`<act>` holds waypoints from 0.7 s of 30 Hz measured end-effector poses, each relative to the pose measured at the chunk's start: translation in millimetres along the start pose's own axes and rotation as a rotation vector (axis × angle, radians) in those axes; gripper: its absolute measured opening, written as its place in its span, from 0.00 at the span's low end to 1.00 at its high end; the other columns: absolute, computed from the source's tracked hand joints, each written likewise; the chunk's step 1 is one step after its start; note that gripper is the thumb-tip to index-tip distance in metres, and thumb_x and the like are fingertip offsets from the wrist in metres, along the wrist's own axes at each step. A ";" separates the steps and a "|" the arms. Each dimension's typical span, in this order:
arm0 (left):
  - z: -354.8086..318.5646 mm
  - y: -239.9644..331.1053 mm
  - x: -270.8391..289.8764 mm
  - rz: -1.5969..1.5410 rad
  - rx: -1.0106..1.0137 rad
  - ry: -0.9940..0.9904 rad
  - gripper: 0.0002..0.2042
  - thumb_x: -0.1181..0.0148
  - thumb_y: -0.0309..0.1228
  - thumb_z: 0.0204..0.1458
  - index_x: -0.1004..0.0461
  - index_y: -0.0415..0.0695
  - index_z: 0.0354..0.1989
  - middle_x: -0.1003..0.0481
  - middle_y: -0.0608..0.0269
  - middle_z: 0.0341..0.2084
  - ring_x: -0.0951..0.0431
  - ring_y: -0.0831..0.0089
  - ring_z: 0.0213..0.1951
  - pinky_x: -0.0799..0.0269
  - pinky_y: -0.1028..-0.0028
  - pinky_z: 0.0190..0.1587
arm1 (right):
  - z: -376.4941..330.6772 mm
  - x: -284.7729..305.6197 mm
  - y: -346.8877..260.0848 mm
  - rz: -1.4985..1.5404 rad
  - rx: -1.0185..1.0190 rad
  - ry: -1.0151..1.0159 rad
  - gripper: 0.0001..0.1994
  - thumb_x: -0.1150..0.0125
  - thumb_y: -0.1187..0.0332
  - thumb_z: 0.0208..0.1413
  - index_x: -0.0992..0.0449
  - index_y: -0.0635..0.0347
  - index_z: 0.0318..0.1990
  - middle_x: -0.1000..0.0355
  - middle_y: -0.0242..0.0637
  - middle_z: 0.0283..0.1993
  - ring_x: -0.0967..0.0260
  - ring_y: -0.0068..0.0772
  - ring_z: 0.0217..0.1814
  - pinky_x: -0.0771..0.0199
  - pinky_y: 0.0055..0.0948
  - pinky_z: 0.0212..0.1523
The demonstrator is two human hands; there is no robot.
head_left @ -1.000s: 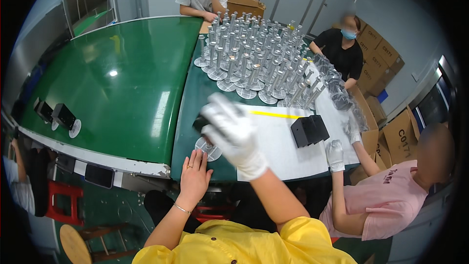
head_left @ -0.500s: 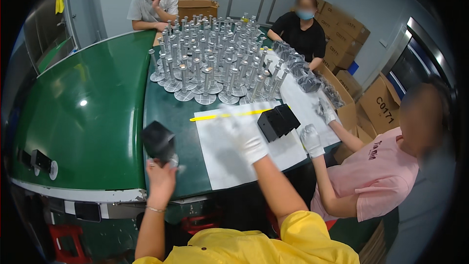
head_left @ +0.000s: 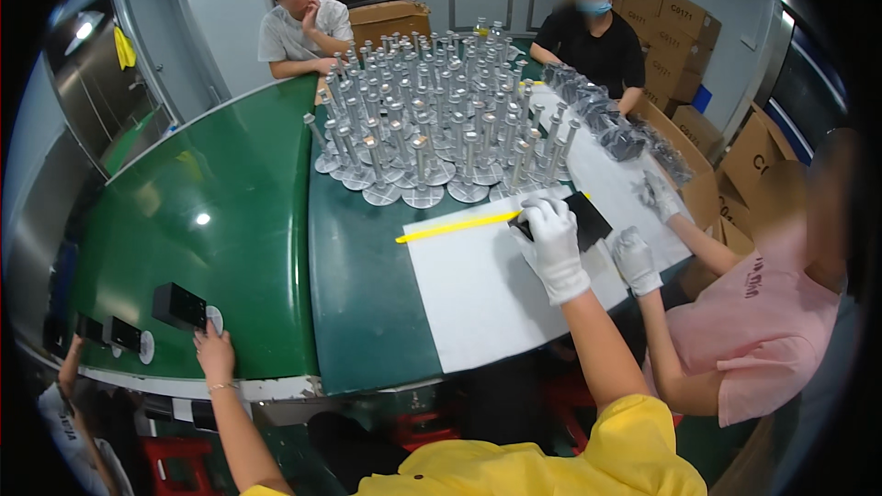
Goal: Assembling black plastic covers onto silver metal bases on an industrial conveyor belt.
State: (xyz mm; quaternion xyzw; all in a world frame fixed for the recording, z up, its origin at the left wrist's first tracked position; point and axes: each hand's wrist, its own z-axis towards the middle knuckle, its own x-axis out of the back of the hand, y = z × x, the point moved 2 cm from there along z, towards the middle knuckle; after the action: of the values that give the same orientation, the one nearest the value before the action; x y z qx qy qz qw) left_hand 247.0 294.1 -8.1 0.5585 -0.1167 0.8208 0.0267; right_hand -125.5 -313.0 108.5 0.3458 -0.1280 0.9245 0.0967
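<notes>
My bare left hand (head_left: 215, 355) is over the green surface at the left, fingers stretched toward a pale round disc (head_left: 215, 320). The disc is at the end of a black box (head_left: 176, 305) lying on that surface; the fingertips reach the disc's near edge. On the white sheet at the right, my gloved right hand (head_left: 554, 250) has its fingers curled over the end of a black box (head_left: 522, 226). Beside it is another black box (head_left: 588, 219). The glove hides part of that grip.
Many metal posts on round bases (head_left: 423, 170) stand in the middle. A yellow strip (head_left: 457, 227) lies along the white sheet (head_left: 469, 312). More black boxes (head_left: 122, 334) rest at far left. Co-workers sit around, one's gloved hand (head_left: 636, 262) near my right arm. Cartons (head_left: 675, 23) are stacked behind.
My left hand has carried the black box left and set it on the green surface. My right hand has moved right, onto the black boxes. The view has shifted left.
</notes>
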 end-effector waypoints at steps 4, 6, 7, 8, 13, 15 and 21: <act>-17.4 218.0 130.5 -0.193 -0.186 -0.298 0.25 0.36 0.44 0.57 0.26 0.43 0.59 0.22 0.46 0.49 0.23 0.52 0.56 0.23 0.53 0.53 | -19.1 14.9 -20.9 0.137 -0.070 0.229 0.19 0.26 0.70 0.49 0.22 0.61 0.49 0.22 0.44 0.51 0.27 0.52 0.53 0.28 0.45 0.57; -12.4 296.8 127.4 -0.475 -0.592 -0.045 0.23 0.36 0.41 0.57 0.25 0.46 0.60 0.28 0.47 0.62 0.28 0.51 0.62 0.26 0.53 0.57 | -32.7 -3.6 -29.4 0.155 -0.072 0.147 0.21 0.28 0.70 0.51 0.22 0.63 0.52 0.23 0.48 0.53 0.28 0.55 0.55 0.26 0.45 0.57; -3.5 335.7 118.6 -0.520 -0.700 -0.075 0.26 0.38 0.41 0.59 0.30 0.49 0.66 0.36 0.49 0.70 0.35 0.49 0.69 0.31 0.49 0.62 | -33.6 -6.1 -37.3 0.139 -0.059 0.141 0.21 0.28 0.69 0.51 0.22 0.64 0.53 0.23 0.50 0.54 0.28 0.56 0.56 0.25 0.45 0.55; 5.9 368.6 111.8 -0.516 -0.752 -0.059 0.28 0.39 0.41 0.60 0.33 0.51 0.69 0.40 0.51 0.72 0.40 0.48 0.71 0.35 0.46 0.63 | -33.3 -8.7 -46.6 0.148 -0.081 0.101 0.22 0.28 0.68 0.51 0.23 0.64 0.54 0.24 0.50 0.55 0.29 0.56 0.57 0.26 0.47 0.57; 62.8 445.3 71.3 -0.438 -0.731 -0.186 0.29 0.48 0.47 0.65 0.40 0.56 0.74 0.48 0.58 0.77 0.51 0.48 0.77 0.47 0.41 0.68 | -36.2 -19.2 -69.9 0.096 -0.074 0.038 0.27 0.27 0.66 0.50 0.26 0.62 0.58 0.28 0.49 0.63 0.33 0.57 0.63 0.26 0.50 0.58; 61.3 448.8 64.1 -0.423 -0.677 -0.217 0.29 0.49 0.47 0.66 0.39 0.54 0.74 0.45 0.58 0.76 0.50 0.50 0.76 0.47 0.42 0.69 | -38.3 -13.9 -66.7 0.095 -0.093 0.029 0.28 0.27 0.67 0.48 0.26 0.61 0.59 0.29 0.48 0.64 0.32 0.56 0.62 0.25 0.48 0.58; -11.8 382.9 75.9 -0.566 -0.657 -0.108 0.28 0.44 0.40 0.64 0.36 0.42 0.70 0.37 0.49 0.70 0.39 0.46 0.71 0.40 0.51 0.67 | -28.2 -12.3 -66.7 0.024 -0.188 -0.155 0.28 0.27 0.69 0.45 0.24 0.54 0.58 0.27 0.39 0.64 0.29 0.53 0.47 0.23 0.40 0.51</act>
State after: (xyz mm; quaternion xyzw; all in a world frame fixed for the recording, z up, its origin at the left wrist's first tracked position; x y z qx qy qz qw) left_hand 141.1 -81.8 -4.1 0.5724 -0.2152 0.6700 0.4209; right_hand -115.9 -242.3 91.1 0.4042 -0.2252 0.8800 0.1073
